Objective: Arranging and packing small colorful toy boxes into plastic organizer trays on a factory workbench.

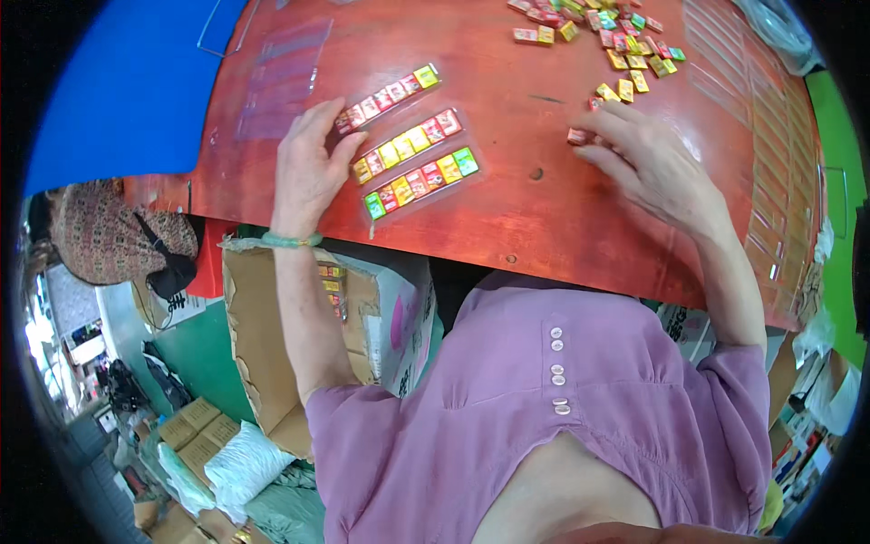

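Head view shows our left hand point(306, 163), thumb and fingers parted around the left end of the farthest block-filled tray point(390, 97), one of three on the red table point(535, 227). Our right hand point(648, 163) has its fingertips at a small red block point(576, 136); we cannot tell whether they pinch it.

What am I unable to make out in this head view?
All in the head view:
Whether the right hand grips the small red box: fingers hide contact.
Upper tray, near end: partly behind left hand.
Loose pile: top edge cuts it off.
Cardboard box, inside: partly behind left forearm.
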